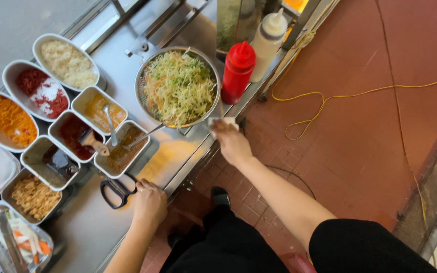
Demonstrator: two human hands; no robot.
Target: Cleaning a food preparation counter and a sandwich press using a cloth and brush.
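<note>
My left hand (150, 202) rests closed at the front edge of the steel counter (178, 156), right beside a pair of black-handled scissors (116, 190). My right hand (231, 141) is further along that edge, pressing a small white cloth or paper (224, 122) against the counter next to a round metal bowl of shredded cabbage and carrot (178, 87). Whether my left hand grips anything is hidden.
Several steel tubs hold sauces and toppings (84, 131) at left, some with spoons. A red squeeze bottle (237, 72) and a white one (267, 43) stand behind the bowl. A yellow cord (340, 96) lies on the red tiled floor.
</note>
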